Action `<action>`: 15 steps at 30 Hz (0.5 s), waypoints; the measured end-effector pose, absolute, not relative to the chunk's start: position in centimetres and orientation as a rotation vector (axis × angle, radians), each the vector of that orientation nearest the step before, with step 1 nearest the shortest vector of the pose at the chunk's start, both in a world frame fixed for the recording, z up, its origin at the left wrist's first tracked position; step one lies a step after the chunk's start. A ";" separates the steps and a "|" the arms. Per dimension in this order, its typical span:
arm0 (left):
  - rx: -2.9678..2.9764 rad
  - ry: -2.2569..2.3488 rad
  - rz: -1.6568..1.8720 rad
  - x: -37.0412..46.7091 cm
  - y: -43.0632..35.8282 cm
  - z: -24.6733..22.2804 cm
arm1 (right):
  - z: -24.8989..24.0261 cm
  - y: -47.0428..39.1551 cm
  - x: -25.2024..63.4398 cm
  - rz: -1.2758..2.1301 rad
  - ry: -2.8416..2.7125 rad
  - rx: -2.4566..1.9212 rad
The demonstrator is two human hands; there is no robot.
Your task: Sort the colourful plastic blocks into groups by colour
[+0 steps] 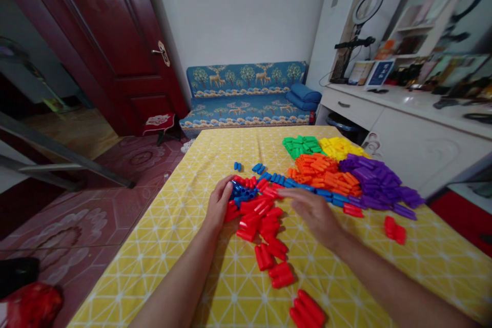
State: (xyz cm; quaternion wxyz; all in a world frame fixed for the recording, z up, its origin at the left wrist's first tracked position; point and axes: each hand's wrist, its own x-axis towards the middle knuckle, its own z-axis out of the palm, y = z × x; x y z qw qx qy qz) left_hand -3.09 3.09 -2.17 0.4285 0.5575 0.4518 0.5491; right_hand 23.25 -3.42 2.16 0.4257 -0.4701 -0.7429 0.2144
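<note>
My left hand curls round a cluster of dark blue plastic tube pieces, with its thumb on the near side and most fingers hidden. My right hand is slightly blurred, its fingers stretched out to the left. Their tips reach the red plastic pieces; whether they touch is hard to tell. Below and between both hands spreads a loose pile of red tube pieces. A line of blue pieces runs from the red pile to the right, behind my right hand.
On the yellow tablecloth stand heaps of green, yellow, orange and purple pieces. Stray red pieces lie at the right. Beyond the table is a blue sofa, with a white dresser on the right.
</note>
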 end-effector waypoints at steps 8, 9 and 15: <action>1.446 1.256 1.397 -2.4 3.5 -1.9 | 2.8 0.4 50.9 0.114 -1.190 -1.853; 1.452 1.259 1.392 -2.4 3.6 -1.9 | 2.1 0.9 53.1 0.275 -1.091 -1.845; 1.465 1.263 1.341 -2.6 3.7 -2.0 | -1.7 2.5 54.7 0.964 -0.948 -1.600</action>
